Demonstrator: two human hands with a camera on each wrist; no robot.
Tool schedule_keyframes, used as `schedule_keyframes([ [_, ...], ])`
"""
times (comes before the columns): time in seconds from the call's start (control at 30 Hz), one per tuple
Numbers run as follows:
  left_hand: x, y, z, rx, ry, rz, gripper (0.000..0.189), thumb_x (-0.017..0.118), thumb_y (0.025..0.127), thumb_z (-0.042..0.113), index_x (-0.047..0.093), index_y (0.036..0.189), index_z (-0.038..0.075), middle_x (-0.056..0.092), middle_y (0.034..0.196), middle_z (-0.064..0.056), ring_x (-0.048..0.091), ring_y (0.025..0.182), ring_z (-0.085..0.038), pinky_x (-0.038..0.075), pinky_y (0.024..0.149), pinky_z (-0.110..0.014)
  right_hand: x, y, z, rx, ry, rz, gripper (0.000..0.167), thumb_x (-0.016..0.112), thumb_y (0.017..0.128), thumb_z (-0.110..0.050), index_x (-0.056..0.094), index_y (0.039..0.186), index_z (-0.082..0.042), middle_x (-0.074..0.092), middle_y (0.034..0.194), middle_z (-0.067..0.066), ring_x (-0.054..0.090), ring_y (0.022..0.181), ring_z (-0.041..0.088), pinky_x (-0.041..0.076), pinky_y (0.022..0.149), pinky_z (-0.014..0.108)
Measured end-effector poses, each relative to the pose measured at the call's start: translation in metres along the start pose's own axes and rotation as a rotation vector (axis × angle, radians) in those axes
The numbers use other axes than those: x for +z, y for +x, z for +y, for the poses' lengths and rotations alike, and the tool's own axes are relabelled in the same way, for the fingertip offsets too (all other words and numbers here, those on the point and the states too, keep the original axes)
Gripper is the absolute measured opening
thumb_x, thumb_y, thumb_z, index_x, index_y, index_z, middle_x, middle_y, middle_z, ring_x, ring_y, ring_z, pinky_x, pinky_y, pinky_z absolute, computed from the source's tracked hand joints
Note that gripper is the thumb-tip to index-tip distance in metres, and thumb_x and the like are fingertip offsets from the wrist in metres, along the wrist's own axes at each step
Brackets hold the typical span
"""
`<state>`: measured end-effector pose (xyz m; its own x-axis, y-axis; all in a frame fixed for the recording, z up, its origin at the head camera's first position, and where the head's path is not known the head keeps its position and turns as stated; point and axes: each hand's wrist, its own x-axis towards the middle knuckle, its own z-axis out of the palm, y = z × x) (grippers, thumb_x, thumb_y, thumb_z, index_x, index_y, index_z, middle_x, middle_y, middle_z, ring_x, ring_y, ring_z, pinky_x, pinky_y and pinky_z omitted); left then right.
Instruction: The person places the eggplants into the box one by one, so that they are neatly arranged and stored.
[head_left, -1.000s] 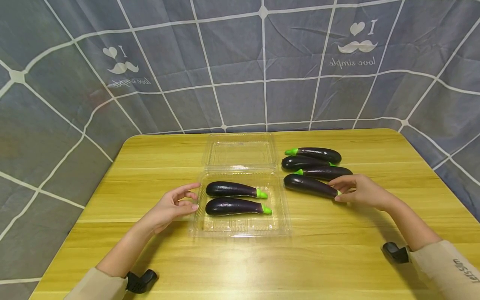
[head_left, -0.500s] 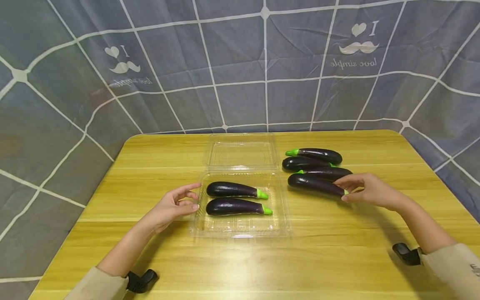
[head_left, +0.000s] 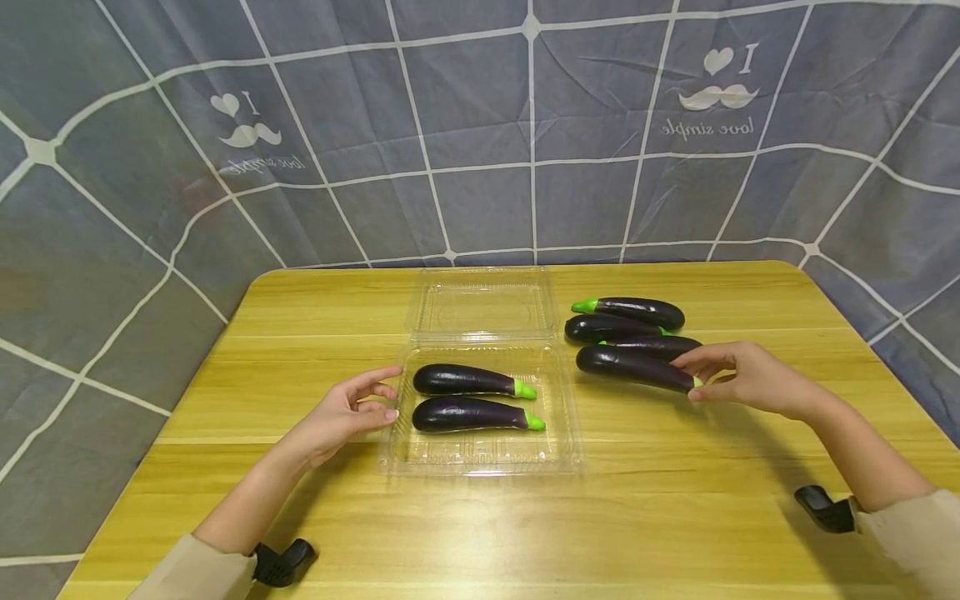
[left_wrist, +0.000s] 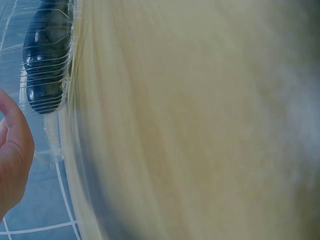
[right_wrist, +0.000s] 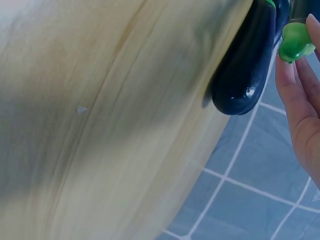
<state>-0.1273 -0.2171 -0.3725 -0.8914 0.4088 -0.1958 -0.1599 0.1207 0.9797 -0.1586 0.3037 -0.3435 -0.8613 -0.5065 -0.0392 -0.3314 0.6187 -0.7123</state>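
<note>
My right hand [head_left: 738, 382] pinches a dark purple eggplant [head_left: 633, 367] near its green stem end; in the right wrist view the green cap [right_wrist: 295, 42] shows between thumb and fingers. This eggplant overlaps another eggplant [head_left: 656, 344] behind it and casts a shadow on the table. At the left side of a clear plastic clamshell box [head_left: 480, 467], my left hand [head_left: 341, 417] has its fingertips right at the wall, fingers loosely bent. Inside the box two eggplants, one farther [head_left: 461, 379] and one nearer [head_left: 465, 414], lie side by side, stems to the right.
The box's clear lid [head_left: 483, 308] lies folded back on the wooden table [head_left: 480, 533]. Two more eggplants, a rear one [head_left: 641, 312] and one in front of it [head_left: 611, 327], lie to the right of the lid. A grey checked cloth [head_left: 480, 125] hangs behind.
My right hand has moved a little to the right and upward, drawing its eggplant along, which now covers more of the one behind. The left hand and box stay in place.
</note>
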Motion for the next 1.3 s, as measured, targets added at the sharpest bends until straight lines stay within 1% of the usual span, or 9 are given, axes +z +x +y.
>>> schedule_keyframes([
  [0.13, 0.000, 0.000, 0.000, 0.003, -0.001, -0.002, 0.069, 0.063, 0.086, 0.000, 0.026, 0.144, -0.003, 0.046, 0.108, -0.010, 0.057, 0.082, -0.008, 0.052, 0.076, -0.021, -0.001, 0.000, -0.004, 0.002, -0.004, -0.003, 0.042, 0.074, 0.079, -0.016, 0.062, 0.117, -0.001, 0.065, 0.098, 0.005, 0.060, 0.085, 0.003, 0.054, 0.066, 0.026],
  [0.3, 0.000, 0.000, 0.000, 0.003, 0.002, -0.001, 0.068, 0.063, 0.086, -0.001, 0.026, 0.144, -0.003, 0.046, 0.108, -0.010, 0.057, 0.082, -0.009, 0.052, 0.076, -0.021, -0.001, 0.002, -0.007, -0.025, -0.026, 0.005, 0.040, 0.073, 0.080, -0.016, 0.063, 0.116, -0.003, 0.066, 0.099, 0.004, 0.059, 0.086, 0.003, 0.053, 0.067, 0.025],
  [0.53, 0.000, 0.000, -0.001, 0.003, 0.006, -0.001, 0.068, 0.063, 0.086, 0.000, 0.027, 0.144, -0.003, 0.045, 0.108, -0.010, 0.057, 0.083, -0.009, 0.052, 0.075, -0.021, -0.002, 0.003, -0.008, -0.027, -0.005, -0.014, 0.040, 0.072, 0.081, -0.015, 0.062, 0.117, -0.002, 0.065, 0.100, 0.005, 0.060, 0.086, 0.004, 0.054, 0.068, 0.026],
  [0.73, -0.001, 0.001, -0.001, 0.012, 0.009, -0.005, 0.068, 0.063, 0.086, 0.001, 0.027, 0.144, -0.003, 0.045, 0.108, -0.010, 0.057, 0.083, -0.010, 0.051, 0.076, -0.021, -0.002, 0.004, -0.008, -0.030, 0.001, -0.018, 0.040, 0.072, 0.081, -0.014, 0.062, 0.117, -0.001, 0.064, 0.103, 0.008, 0.060, 0.088, 0.003, 0.053, 0.072, 0.024],
  [1.03, -0.002, 0.001, -0.001, 0.017, 0.010, -0.004, 0.067, 0.063, 0.086, 0.001, 0.027, 0.143, -0.003, 0.045, 0.108, -0.010, 0.057, 0.083, -0.010, 0.052, 0.077, -0.021, -0.003, 0.003, -0.010, -0.028, -0.006, -0.019, 0.040, 0.073, 0.081, -0.014, 0.062, 0.117, -0.001, 0.065, 0.102, 0.009, 0.060, 0.087, 0.004, 0.054, 0.068, 0.025],
  [1.17, -0.001, 0.000, -0.001, 0.013, 0.009, -0.001, 0.067, 0.063, 0.086, 0.000, 0.028, 0.144, -0.003, 0.045, 0.109, -0.010, 0.057, 0.083, -0.010, 0.052, 0.076, -0.021, -0.005, 0.003, -0.012, -0.020, -0.010, -0.021, 0.040, 0.072, 0.081, -0.015, 0.062, 0.118, -0.002, 0.065, 0.103, 0.008, 0.061, 0.087, 0.004, 0.054, 0.069, 0.025],
  [1.3, 0.000, 0.000, -0.001, 0.011, 0.006, 0.000, 0.067, 0.063, 0.086, 0.000, 0.028, 0.144, -0.002, 0.045, 0.109, -0.010, 0.057, 0.082, -0.009, 0.051, 0.074, -0.020, -0.005, 0.002, -0.013, -0.030, -0.016, -0.020, 0.040, 0.072, 0.081, -0.015, 0.062, 0.118, -0.003, 0.065, 0.103, 0.007, 0.061, 0.085, 0.005, 0.054, 0.069, 0.024],
])
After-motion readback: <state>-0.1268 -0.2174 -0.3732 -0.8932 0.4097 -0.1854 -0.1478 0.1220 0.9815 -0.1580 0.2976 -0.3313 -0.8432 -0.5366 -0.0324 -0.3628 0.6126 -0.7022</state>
